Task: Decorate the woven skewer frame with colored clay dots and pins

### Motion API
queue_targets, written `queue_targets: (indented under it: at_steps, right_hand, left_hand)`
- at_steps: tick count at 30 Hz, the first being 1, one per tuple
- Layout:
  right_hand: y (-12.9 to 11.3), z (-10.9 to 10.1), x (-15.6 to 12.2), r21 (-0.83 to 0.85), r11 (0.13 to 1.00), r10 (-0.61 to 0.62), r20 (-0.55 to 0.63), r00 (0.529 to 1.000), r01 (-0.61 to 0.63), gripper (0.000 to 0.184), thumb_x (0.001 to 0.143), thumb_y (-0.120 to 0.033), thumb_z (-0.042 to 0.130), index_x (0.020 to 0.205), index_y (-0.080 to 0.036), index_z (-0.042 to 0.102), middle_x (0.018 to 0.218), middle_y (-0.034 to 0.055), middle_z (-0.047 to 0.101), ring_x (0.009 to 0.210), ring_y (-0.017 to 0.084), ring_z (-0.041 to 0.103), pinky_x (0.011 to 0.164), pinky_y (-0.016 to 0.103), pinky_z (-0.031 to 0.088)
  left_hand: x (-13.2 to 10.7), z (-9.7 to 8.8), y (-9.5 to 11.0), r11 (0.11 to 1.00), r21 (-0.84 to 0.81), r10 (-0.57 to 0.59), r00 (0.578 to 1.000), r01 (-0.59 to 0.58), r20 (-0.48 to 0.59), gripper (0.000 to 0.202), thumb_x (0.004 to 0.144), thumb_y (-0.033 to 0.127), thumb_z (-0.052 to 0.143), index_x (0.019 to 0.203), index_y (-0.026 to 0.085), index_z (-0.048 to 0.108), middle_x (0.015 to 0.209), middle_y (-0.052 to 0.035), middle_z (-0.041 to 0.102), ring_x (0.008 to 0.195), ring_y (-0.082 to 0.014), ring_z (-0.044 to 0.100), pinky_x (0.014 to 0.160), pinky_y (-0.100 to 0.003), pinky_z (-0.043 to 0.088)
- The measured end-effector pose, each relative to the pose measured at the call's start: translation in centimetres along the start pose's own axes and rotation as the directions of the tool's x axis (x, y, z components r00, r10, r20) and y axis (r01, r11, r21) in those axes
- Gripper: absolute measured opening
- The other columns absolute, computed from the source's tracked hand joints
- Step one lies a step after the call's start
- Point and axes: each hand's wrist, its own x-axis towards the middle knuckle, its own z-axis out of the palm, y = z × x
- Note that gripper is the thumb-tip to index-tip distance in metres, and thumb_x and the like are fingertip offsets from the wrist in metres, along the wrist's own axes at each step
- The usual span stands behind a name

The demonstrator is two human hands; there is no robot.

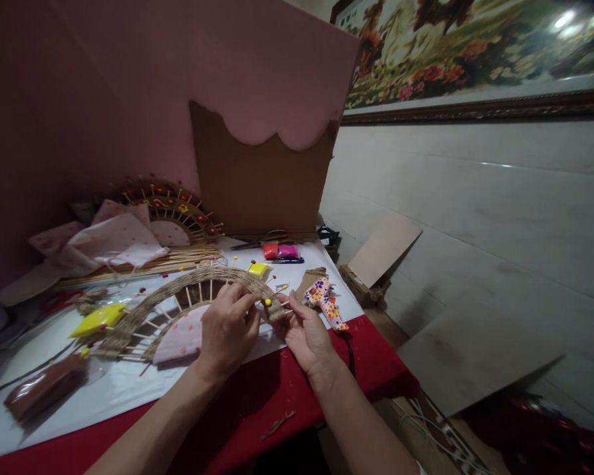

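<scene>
A half-round woven jute fan frame point(178, 290) with wooden spokes and a pink dotted centre lies on a white sheet point(129, 389). My left hand point(230, 330) is closed in a pinch at the fan's right end, by a small yellow bead point(266, 302) on a spoke tip. My right hand point(304, 333) is curled beside it, its fingers gripping the right end of the woven band point(276, 311). A floral-patterned glue gun point(325, 301) rests just right of my right hand.
A finished decorated fan point(171, 208) leans at the back beside pink dotted cloth point(113, 241) and a bundle of sticks point(143, 264). Yellow point(99, 318), red point(270, 251) and pink point(288, 251) clay packets, scissors point(260, 241) and a cardboard backdrop point(262, 178) surround the work. Red cloth point(257, 402) covers the table edge.
</scene>
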Motion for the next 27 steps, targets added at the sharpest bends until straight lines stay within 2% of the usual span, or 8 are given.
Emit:
queue_targets:
  at_steps: [8,13,18,23,27]
  right_hand:
    - [-0.01,0.05,-0.11,0.013,1.0,-0.006,-0.013,1.0,0.006,0.015,0.084,-0.015,0.054,0.079,-0.009,0.066,0.072,0.006,0.068,0.061,0.01,0.061,0.055,0.02,0.052]
    - [-0.12,0.23,-0.22,0.003,1.0,0.0,-0.012,1.0,0.0,0.018,0.087,-0.017,0.052,0.08,-0.009,0.066,0.07,0.0061,0.067,0.058,0.01,0.06,0.054,0.02,0.052]
    - [-0.25,0.55,-0.44,-0.006,1.0,0.005,-0.024,1.0,-0.005,0.021,0.088,-0.017,0.049,0.079,-0.009,0.066,0.069,0.0061,0.068,0.058,0.011,0.061,0.057,0.021,0.052]
    - [-0.16,0.38,-0.26,-0.001,1.0,-0.01,-0.007,1.0,0.01,0.019,0.086,-0.018,0.053,0.077,-0.01,0.067,0.072,0.006,0.069,0.063,0.011,0.062,0.061,0.022,0.053]
    - [0.07,-0.04,0.02,-0.048,0.998,-0.04,0.029,0.999,0.041,0.014,0.081,-0.023,0.06,0.08,-0.011,0.067,0.075,0.0059,0.069,0.065,0.012,0.062,0.062,0.023,0.052]
  left_hand:
    - [-0.21,-0.2,0.67,0.977,0.186,0.096,0.995,-0.101,0.033,0.024,0.078,0.012,0.05,0.074,0.021,0.071,0.069,-0.0059,0.055,0.07,-0.0196,0.047,0.06,-0.029,0.038]
    - [-0.12,-0.15,0.43,0.984,0.16,0.083,0.996,-0.085,0.02,0.024,0.077,0.01,0.051,0.084,0.02,0.072,0.07,-0.0059,0.055,0.072,-0.0199,0.047,0.061,-0.028,0.039]
    - [-0.1,-0.07,0.4,0.988,0.135,0.075,0.997,-0.079,0.035,0.023,0.079,0.011,0.05,0.082,0.02,0.071,0.07,-0.0059,0.054,0.073,-0.0193,0.048,0.061,-0.028,0.04]
    - [-0.08,-0.05,0.45,0.981,0.153,0.11,0.993,-0.117,0.049,0.025,0.08,0.013,0.051,0.088,0.025,0.071,0.071,-0.0052,0.053,0.072,-0.0197,0.047,0.059,-0.028,0.038]
    - [0.14,-0.21,0.14,0.987,0.152,0.058,0.998,-0.053,-0.028,0.025,0.078,0.009,0.05,0.09,0.019,0.069,0.072,-0.0055,0.055,0.073,-0.0206,0.048,0.062,-0.029,0.04]
